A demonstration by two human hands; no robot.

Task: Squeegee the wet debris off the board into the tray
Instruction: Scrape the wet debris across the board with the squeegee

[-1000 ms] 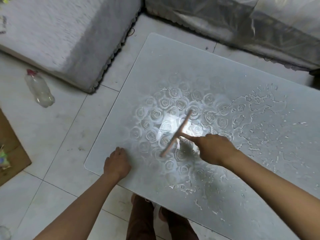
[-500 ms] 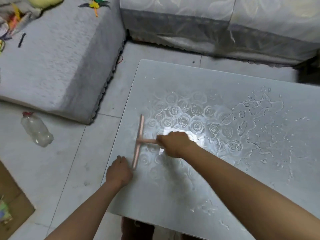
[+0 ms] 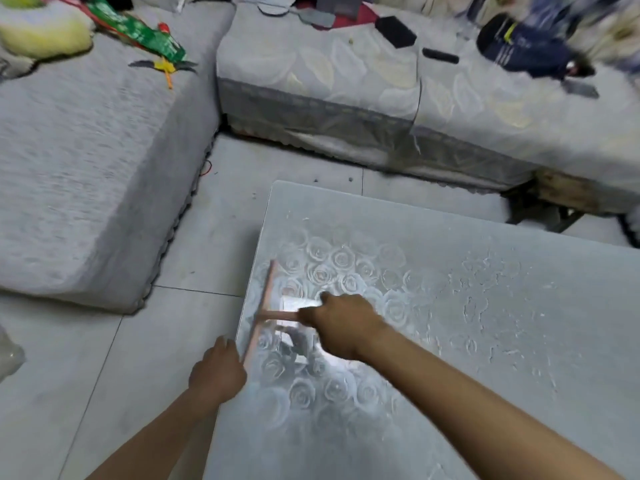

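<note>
From my remote seat I see the right grip (image 3: 341,323) clenched around the short handle of the pink T-shaped plastic squeegee (image 3: 261,311), knuckles up, forearm reaching in from the near right. The squeegee's long blade lies along the left edge of the frosted grey board with the embossed rose pattern (image 3: 346,209), running near to far, with the handle pointing right across the board toward the grip. The frame is blurred around the handle, so I cannot judge how flat the blade sits.

The left grip (image 3: 218,372) is at the board's left edge, just beside the near end of the blade. I see only the back of it, and I cannot tell whether its fingers are curled on the edge or just resting there.

The wet debris (image 3: 485,299), pale streaks and droplets, is spread over the right half of the board, well apart from the blade. The rose-patterned area near the squeegee looks smoother.

The board stands above a pale grey tiled floor (image 3: 138,341). A grey fabric-covered sofa section (image 3: 86,150) lies to the left, and a leaf-patterned grey sofa section (image 3: 346,81) runs along the far side, carrying a dark blue bag (image 3: 519,46) and a black remote (image 3: 440,57).
</note>
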